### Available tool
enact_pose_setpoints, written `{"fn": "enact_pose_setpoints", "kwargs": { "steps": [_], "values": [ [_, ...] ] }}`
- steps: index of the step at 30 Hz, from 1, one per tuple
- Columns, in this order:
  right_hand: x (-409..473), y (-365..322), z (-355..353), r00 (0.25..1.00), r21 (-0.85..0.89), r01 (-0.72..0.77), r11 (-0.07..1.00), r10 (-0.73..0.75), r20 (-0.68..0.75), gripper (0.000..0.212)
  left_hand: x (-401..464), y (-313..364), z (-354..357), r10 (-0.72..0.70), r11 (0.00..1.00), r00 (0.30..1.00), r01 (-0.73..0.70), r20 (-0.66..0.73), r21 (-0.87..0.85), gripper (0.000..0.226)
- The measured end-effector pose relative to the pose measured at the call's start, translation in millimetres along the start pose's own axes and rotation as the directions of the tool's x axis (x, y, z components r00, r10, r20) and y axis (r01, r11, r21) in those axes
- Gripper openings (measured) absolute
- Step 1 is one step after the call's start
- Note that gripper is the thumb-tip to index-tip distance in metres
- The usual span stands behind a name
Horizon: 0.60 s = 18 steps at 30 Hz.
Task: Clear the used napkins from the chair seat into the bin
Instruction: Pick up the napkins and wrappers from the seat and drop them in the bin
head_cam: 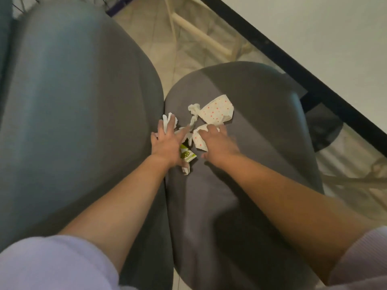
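Several crumpled napkins lie on the dark grey chair seat (240, 185). The big red-dotted napkin (217, 111) lies farthest from me, knotted to a white twist (193, 108). My left hand (167, 143) lies with fingers spread over a white napkin (167, 120) and covers part of a green-printed napkin (187, 154). My right hand (219, 145) rests palm down, fingertips on a smaller red-dotted napkin (199, 141). No bin is in view.
A second grey chair (73, 101) stands tight against the seat on the left. A glass tabletop with a black frame (314, 84) overhangs the seat's right side. Pale wooden legs (199, 32) stand on the tiled floor beyond.
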State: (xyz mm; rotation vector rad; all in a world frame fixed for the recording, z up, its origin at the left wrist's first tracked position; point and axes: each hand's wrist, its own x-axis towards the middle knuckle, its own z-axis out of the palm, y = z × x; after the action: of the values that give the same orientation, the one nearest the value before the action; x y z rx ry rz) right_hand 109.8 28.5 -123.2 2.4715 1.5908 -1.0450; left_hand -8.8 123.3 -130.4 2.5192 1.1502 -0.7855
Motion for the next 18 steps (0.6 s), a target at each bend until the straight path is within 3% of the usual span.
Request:
{"fn": "enact_pose_setpoints", "kwargs": {
  "steps": [4,8,11,14,18],
  "values": [
    [27,9,18,0.999,-0.048,0.028,0.998,-0.026,0.03,0.066,37,3,3,-0.022,0.999,0.988,0.026,0.153,-0.022,0.121],
    [35,11,27,1.0,-0.1,0.027,0.995,-0.028,-0.006,0.071,36,8,26,-0.002,0.997,0.988,0.015,0.152,-0.082,0.126],
    [35,10,27,0.999,-0.114,0.003,0.993,-0.007,-0.036,0.065,29,8,39,0.028,0.967,0.997,-0.009,0.072,-0.253,0.1],
    [34,9,24,0.996,-0.145,0.036,0.989,-0.047,-0.075,0.054,24,9,44,0.038,0.951,0.998,-0.02,0.052,-0.31,0.07],
    [26,4,20,0.998,-0.142,0.051,0.989,-0.054,-0.018,0.044,20,6,41,0.035,0.957,0.997,-0.015,0.064,-0.29,0.066]
  ]
}}
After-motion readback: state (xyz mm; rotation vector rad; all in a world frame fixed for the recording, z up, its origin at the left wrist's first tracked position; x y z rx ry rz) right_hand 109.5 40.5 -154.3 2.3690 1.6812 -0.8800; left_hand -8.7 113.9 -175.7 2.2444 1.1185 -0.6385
